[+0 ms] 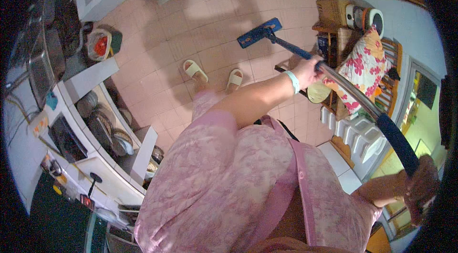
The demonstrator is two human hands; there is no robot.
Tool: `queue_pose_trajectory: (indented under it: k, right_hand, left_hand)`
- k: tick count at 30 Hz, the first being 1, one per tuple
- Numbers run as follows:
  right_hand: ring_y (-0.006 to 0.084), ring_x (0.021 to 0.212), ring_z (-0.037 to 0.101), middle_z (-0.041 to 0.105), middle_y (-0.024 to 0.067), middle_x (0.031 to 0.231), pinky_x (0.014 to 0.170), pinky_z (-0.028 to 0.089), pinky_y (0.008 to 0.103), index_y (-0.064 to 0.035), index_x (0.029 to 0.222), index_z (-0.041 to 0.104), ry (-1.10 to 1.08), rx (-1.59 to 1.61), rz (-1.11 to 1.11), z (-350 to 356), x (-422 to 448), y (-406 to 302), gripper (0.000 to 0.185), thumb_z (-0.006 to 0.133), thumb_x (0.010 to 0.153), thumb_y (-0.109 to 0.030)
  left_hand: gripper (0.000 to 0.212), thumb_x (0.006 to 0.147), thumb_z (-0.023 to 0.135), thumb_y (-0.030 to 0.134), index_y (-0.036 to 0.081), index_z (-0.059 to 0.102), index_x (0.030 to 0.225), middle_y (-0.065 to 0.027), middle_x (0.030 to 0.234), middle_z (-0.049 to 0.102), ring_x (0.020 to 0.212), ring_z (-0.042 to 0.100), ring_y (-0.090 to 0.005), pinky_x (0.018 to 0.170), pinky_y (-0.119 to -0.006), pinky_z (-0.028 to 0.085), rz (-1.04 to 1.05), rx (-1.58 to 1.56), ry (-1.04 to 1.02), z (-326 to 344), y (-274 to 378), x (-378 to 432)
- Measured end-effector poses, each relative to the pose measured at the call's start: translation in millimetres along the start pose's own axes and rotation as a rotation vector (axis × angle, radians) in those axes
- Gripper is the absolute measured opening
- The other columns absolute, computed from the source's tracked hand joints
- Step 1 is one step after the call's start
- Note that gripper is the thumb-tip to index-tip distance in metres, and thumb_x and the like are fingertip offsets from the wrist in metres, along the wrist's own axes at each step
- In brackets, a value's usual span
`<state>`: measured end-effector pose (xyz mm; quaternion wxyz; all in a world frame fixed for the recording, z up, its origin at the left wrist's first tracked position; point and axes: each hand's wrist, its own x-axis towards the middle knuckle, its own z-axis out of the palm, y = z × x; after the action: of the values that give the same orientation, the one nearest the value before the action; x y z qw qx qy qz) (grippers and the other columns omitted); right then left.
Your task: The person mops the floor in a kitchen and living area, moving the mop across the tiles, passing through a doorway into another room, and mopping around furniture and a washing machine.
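Observation:
A flat mop [259,32] rests with its dark blue head on the pink tiled floor in front of me, tilted up along its pole to the right. My left hand [309,72] reaches across my body and grips the lower pole, where the blue section meets the bare metal tube [352,90]. A pale green band circles that wrist. At the far right, in shadow, my right hand [422,185] is closed around the upper end of the dark blue handle grip [397,138]. Its fingers are partly lost in the dark rim of the picture.
White slippers [195,69] are on my feet. To the left stand a lined waste bin [103,43] and a cabinet with open doors [145,154] and cookware [103,124]. To the right are a floral cushion [365,70], a wooden chair [391,54] and white plastic racks [365,138].

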<state>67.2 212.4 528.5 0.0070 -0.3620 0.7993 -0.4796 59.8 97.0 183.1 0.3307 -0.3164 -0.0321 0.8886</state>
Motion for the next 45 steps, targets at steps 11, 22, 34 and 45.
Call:
queue_pose_trajectory:
  k: [11, 22, 34, 45]
  right_hand:
    - [0.0241, 0.074, 0.050, 0.054, 0.0098, 0.078, 0.077, 0.030, 0.0462, -0.0121, 0.070, 0.047, -0.556, 0.610, -0.215, 45, 35, 40, 0.015, 0.054, 0.064, -0.023]
    - [0.0301, 0.070, 0.050, 0.054, 0.0132, 0.065, 0.077, 0.030, 0.0486, -0.0104, 0.060, 0.043, -0.168, 0.780, 0.254, 176, 8, 76, 0.024, 0.057, 0.062, -0.030]
    - [0.0083, 0.046, 0.037, 0.038, -0.0072, 0.037, 0.061, 0.025, 0.0265, -0.0171, 0.055, 0.038, 0.848, 0.240, 0.124, 37, -100, -55, 0.021, 0.052, 0.058, -0.032]
    - [0.0248, 0.082, 0.046, 0.047, 0.0174, 0.090, 0.074, 0.038, 0.0341, -0.0042, 0.078, 0.042, 1.183, -0.402, 1.150, 127, -211, -98, 0.033, 0.046, 0.070, -0.036]
  left_hand:
    - [0.017, 0.074, 0.044, 0.022, 0.006, 0.045, 0.070, -0.0044, 0.063, 0.047, 0.055, 0.043, -0.0123, 0.050, -0.023, 0.037, 0.394, 0.231, 0.098, -65, 59, -96]
    - [0.012, 0.069, 0.048, 0.016, 0.007, 0.041, 0.071, -0.0041, 0.066, 0.047, 0.061, 0.047, -0.0143, 0.061, -0.025, 0.041, 0.751, -0.058, 0.332, -166, 175, -157]
    - [0.022, 0.076, 0.043, 0.025, 0.005, 0.045, 0.084, -0.0042, 0.074, 0.052, 0.062, 0.045, -0.0098, 0.056, -0.021, 0.037, -0.304, 0.164, 0.090, -54, 12, -99]
    - [0.016, 0.074, 0.043, 0.024, 0.008, 0.043, 0.072, -0.0041, 0.069, 0.053, 0.053, 0.044, -0.0125, 0.048, -0.023, 0.036, -0.557, 0.685, 0.147, -98, -44, 24]
